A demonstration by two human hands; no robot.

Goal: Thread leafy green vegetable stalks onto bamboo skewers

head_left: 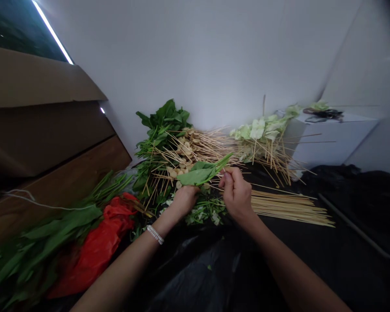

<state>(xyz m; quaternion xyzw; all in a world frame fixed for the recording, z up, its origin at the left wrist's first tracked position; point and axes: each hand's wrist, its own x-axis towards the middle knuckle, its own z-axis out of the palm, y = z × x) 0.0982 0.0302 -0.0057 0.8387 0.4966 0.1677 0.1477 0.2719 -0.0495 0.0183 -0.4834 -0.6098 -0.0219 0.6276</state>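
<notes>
A bunch of green leaves with pale stems [198,174] is held in my left hand [184,199], whose fingers close around its leafy lower end. The stems point up and right toward my right hand [236,193]. My right hand is closed, thumb against the fingers, on a thin bamboo skewer [282,191] that shows past its heel; its tip near the stems is hard to make out. Below and between the hands lie trimmed green and white leaf bits [208,211]. Just behind are skewered pale round slices [186,147].
Loose bamboo skewers [289,209] lie at right. Behind them are skewered pale cabbage pieces [263,129] and a white box [334,136]. Skewered dark greens [165,116] are piled at the back left. A red plastic bag [97,247] and long leafy greens [45,242] lie left, on black plastic [195,264].
</notes>
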